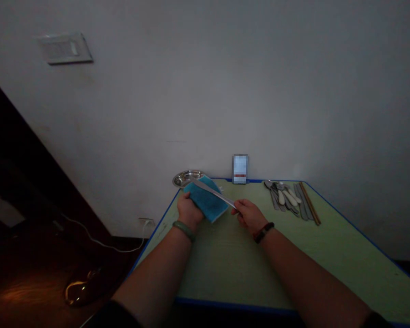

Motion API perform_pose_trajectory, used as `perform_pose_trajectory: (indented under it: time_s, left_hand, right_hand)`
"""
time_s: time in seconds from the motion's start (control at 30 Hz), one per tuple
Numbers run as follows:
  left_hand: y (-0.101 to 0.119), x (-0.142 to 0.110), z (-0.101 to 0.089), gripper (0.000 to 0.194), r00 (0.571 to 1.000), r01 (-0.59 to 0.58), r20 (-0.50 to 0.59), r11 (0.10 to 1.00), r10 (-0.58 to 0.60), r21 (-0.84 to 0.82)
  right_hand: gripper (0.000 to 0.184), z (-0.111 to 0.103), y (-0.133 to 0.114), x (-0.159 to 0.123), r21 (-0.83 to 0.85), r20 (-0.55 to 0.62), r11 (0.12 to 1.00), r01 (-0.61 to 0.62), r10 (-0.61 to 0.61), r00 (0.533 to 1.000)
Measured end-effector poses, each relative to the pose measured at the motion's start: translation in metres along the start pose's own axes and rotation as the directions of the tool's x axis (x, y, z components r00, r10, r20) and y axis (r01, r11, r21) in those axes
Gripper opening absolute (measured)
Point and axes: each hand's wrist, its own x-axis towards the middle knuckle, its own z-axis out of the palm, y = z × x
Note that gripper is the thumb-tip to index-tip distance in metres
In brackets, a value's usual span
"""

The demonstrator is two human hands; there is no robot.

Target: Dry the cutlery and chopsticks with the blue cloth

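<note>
A blue cloth (208, 205) lies spread over my left hand (188, 212), which grips it from below; most of the fingers are hidden under it. My right hand (248, 214) is closed round the handle end of a silver table knife (213, 190). The knife slants up to the left, its blade lying across the top of the cloth. Just behind the cloth, at the table's far left corner, is a shiny metal plate (184, 176), partly covered by the cloth.
On the right of the green table (232, 269) lie several spoons and white-handled cutlery pieces (283, 196), knives (303, 202) and wooden chopsticks (310, 204). A phone (240, 168) leans against the wall at the back edge. A white cable (116, 249) runs to a wall socket on the left.
</note>
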Motion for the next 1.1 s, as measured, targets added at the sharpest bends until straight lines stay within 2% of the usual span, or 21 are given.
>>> perform_pose_trajectory:
  time_s: [0.1,0.23,0.33,0.6,0.87,1.1]
  left_hand:
    - [-0.001,-0.001,0.001,0.048,1.000,0.002,-0.015,1.000,-0.002,0.010]
    - [0.000,-0.006,0.005,0.047,1.000,-0.011,-0.007,1.000,0.011,-0.004]
    - [0.001,-0.008,0.008,0.047,0.999,-0.035,-0.028,0.999,0.035,-0.011]
    - [0.003,-0.004,0.004,0.052,0.998,-0.064,-0.012,0.997,0.063,-0.048]
    - [0.007,-0.006,0.004,0.058,0.997,-0.071,0.022,0.995,0.072,-0.064]
    - [0.010,0.000,-0.003,0.064,0.993,-0.094,0.056,0.983,0.104,-0.159]
  right_hand:
    - [0.014,0.000,0.004,0.002,-0.155,0.030,0.988,-0.007,0.012,0.999]
    - [0.023,-0.002,0.009,0.004,-0.392,0.053,0.918,0.059,-0.041,0.998]
    - [0.030,-0.004,0.009,0.004,-0.472,0.073,0.877,0.089,-0.062,0.995]
    - [0.026,-0.009,0.001,0.002,-0.483,0.026,0.873,0.070,-0.065,0.998]
    - [0.024,-0.012,0.006,0.008,-0.465,-0.010,0.881,0.092,-0.109,0.994]
    - [0.023,-0.017,0.005,0.009,-0.460,-0.044,0.881,0.109,-0.146,0.988]
